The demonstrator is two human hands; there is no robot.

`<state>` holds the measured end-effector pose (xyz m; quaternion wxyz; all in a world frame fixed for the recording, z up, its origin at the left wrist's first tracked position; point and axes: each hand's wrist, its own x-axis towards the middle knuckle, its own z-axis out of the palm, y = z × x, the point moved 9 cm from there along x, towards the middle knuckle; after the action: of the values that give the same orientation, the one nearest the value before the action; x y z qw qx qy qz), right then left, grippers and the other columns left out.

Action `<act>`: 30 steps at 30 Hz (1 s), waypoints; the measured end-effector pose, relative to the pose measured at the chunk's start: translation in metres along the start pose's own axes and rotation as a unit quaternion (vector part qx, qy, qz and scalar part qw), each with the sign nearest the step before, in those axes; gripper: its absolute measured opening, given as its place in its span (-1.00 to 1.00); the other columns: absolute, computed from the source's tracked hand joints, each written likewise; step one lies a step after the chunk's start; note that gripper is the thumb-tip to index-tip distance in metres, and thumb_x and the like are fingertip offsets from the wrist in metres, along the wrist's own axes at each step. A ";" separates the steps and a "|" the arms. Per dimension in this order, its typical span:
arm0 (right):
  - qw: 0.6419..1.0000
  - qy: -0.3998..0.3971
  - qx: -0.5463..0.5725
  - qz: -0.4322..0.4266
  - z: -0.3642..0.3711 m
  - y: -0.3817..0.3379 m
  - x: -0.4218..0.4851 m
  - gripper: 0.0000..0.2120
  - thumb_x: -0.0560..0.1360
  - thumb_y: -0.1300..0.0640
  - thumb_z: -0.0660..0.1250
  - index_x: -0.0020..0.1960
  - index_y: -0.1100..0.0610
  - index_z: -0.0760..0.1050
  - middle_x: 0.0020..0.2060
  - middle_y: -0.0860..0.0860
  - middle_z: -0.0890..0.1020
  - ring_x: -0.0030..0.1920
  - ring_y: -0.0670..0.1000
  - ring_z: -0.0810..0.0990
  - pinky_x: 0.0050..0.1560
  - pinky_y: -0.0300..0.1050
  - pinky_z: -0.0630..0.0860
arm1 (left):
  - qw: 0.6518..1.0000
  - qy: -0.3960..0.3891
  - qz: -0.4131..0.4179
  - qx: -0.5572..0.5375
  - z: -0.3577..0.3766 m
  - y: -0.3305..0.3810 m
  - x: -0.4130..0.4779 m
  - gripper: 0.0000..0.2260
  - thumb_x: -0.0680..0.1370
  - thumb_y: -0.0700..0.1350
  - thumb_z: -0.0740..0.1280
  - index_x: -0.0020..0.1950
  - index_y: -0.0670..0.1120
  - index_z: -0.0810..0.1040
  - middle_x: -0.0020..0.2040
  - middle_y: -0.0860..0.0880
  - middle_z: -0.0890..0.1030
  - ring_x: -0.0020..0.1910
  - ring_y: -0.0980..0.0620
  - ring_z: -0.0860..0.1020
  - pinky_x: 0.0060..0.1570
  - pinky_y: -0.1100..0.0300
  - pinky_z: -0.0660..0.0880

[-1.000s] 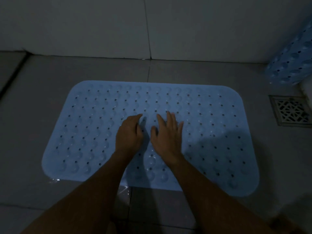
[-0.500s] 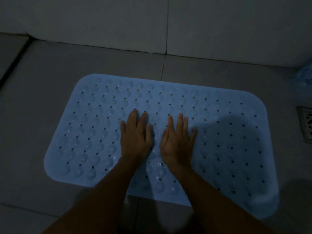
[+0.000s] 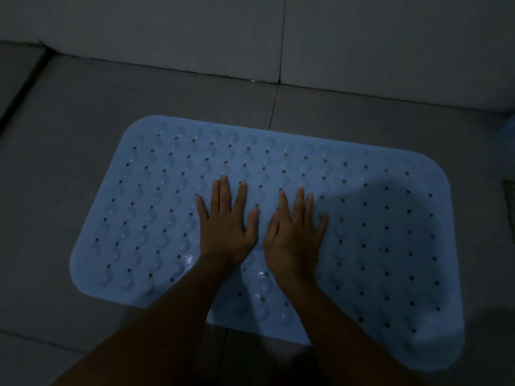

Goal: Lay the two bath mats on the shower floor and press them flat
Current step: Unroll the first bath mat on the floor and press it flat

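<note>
**Both palms flat on the blue mat**

On the shower floor point(image 3: 83, 112), a light blue bath mat point(image 3: 156, 196) lies spread out, its surface dotted with small holes and rounded bumps. The left hand point(image 3: 225, 232) and the right hand point(image 3: 295, 240) rest palm-down near the mat's middle, side by side with the thumbs almost meeting. Both are fully open, fingers straight and slightly fanned, gripping nothing, touching only the mat.

Compared with a second ago, the left hand has uncurled: its fingers were bent then and now lie flat. Half a second ago both hands were already flat, much as they are here. The view has also swung leftward, so the floor drain point(image 3: 509, 207) is down to a sliver at the right edge, and the second mat that leaned in the right corner has gone out of view.

The mat's far long edge runs near the white wall point(image 3: 167, 32) with a strip of bare tile between. Bare floor lies open to the left and toward the person; the right end of the mat sits in shadow, close to the drain.
</note>
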<state>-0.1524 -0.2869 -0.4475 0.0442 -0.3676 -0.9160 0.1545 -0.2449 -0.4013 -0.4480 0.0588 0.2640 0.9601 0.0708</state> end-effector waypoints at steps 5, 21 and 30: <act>1.000 0.007 0.003 -0.004 -0.001 0.001 0.000 -0.52 0.62 -0.06 -0.03 0.53 -0.06 0.18 0.56 0.08 0.10 0.56 0.08 0.00 0.49 0.28 -0.08 | 1.000 -0.020 0.008 0.003 0.002 0.000 0.002 -0.42 0.61 0.22 -0.13 0.59 0.01 -0.08 0.58 -0.14 -0.15 0.55 -0.06 -0.25 0.48 -0.19 -0.23; 0.999 -0.032 0.004 0.006 0.000 0.005 0.000 -0.50 0.60 -0.09 -0.02 0.52 -0.07 0.18 0.55 0.05 0.09 0.55 0.05 0.01 0.49 0.26 -0.03 | 0.999 -0.044 -0.001 0.011 0.003 0.000 0.003 -0.42 0.61 0.21 -0.17 0.58 -0.01 -0.05 0.58 -0.16 -0.13 0.56 -0.08 -0.21 0.49 -0.17 -0.19; 0.999 -0.017 0.032 0.001 -0.005 0.003 0.002 -0.53 0.59 -0.07 0.03 0.49 -0.07 0.26 0.54 0.05 0.16 0.56 0.06 0.03 0.50 0.24 -0.05 | 1.000 -0.029 0.002 0.003 0.001 0.001 0.004 -0.41 0.60 0.22 -0.16 0.58 0.00 -0.07 0.59 -0.14 -0.13 0.55 -0.07 -0.23 0.49 -0.16 -0.23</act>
<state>-0.1507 -0.2823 -0.4442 0.0405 -0.3642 -0.9108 0.1903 -0.2475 -0.3989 -0.4490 0.0856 0.2685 0.9576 0.0604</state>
